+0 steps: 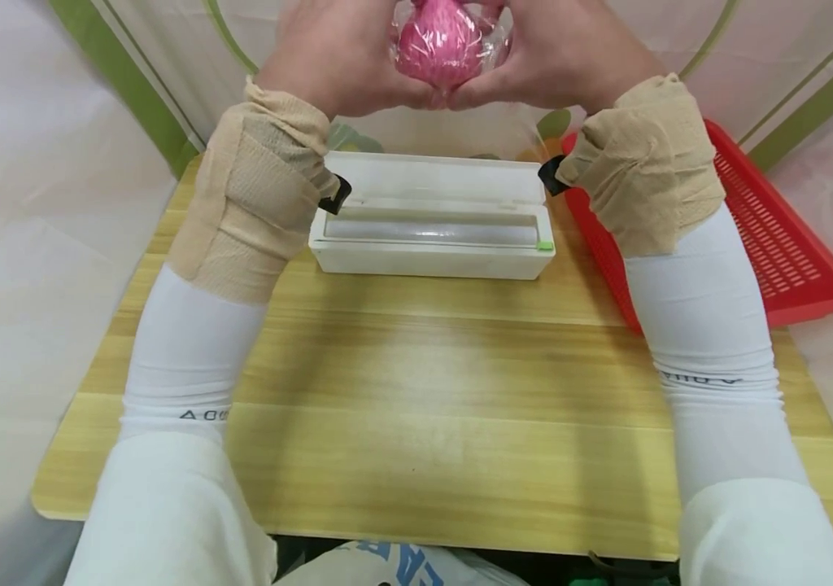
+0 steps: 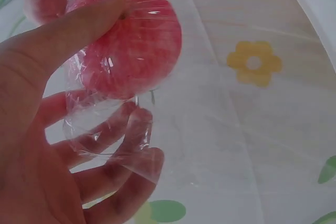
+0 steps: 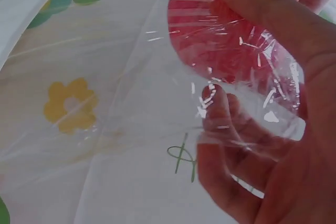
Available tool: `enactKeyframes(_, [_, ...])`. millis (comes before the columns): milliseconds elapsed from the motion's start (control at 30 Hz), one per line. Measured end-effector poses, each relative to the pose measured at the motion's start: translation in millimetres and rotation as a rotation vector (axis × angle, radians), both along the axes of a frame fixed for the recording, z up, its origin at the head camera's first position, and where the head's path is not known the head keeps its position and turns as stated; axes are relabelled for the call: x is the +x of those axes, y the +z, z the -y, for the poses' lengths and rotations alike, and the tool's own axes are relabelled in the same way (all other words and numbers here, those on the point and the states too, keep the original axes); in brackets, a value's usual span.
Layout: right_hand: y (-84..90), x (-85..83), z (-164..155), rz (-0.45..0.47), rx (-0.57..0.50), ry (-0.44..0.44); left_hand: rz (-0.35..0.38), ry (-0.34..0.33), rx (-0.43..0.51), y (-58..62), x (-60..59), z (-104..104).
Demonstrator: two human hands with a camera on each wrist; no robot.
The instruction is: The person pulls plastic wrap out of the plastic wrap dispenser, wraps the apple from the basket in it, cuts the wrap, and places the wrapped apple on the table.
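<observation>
A round pink-red apple, wrapped in clear cling film, is held up at the top of the head view. My left hand grips it from the left and my right hand from the right, with the two thumbs meeting at its near side. In the left wrist view, the left thumb presses the film against the apple, and the fingers spread under a loose fold of film. The right wrist view has the right thumb on the apple and curled fingers below, against the crinkled film.
Below the hands, a white cling film box stands on the wooden table, lid raised, with a film roll inside. A red plastic basket sits at the right, partly behind the right forearm. Patterned curtain hangs behind.
</observation>
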State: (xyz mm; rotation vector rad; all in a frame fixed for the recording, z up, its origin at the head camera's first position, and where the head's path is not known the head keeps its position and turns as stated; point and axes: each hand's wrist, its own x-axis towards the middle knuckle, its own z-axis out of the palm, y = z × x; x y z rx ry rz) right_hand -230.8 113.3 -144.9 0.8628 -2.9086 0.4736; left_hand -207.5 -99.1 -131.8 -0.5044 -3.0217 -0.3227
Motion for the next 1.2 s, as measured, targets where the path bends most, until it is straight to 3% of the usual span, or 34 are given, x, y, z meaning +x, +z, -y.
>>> enactKeyframes(200, [2.9,16.2,-3,0.042,0.053,0.058,0.04,-0.017,-0.064,3.2,15.9,3])
enactKeyframes(500, [1.2,44.4,0,0.076,0.145,0.096,0.039,-0.147,-0.068,-2.5,44.7,7])
enactKeyframes(733, [-13.6,72.1,-1,0.089,0.148,0.131,-0.009,-0.191,-0.078,-20.0,72.4,8])
enactKeyframes(1033, [-40.7,109.8,-4,0.078,0.145,0.172,0.027,-0.211,-0.083,-52.3,107.1,11])
enactKeyframes(1200, [-63.4,127.3,-3,0.092,0.153,0.169,0.064,-0.245,-0.044,-73.6,120.1,12])
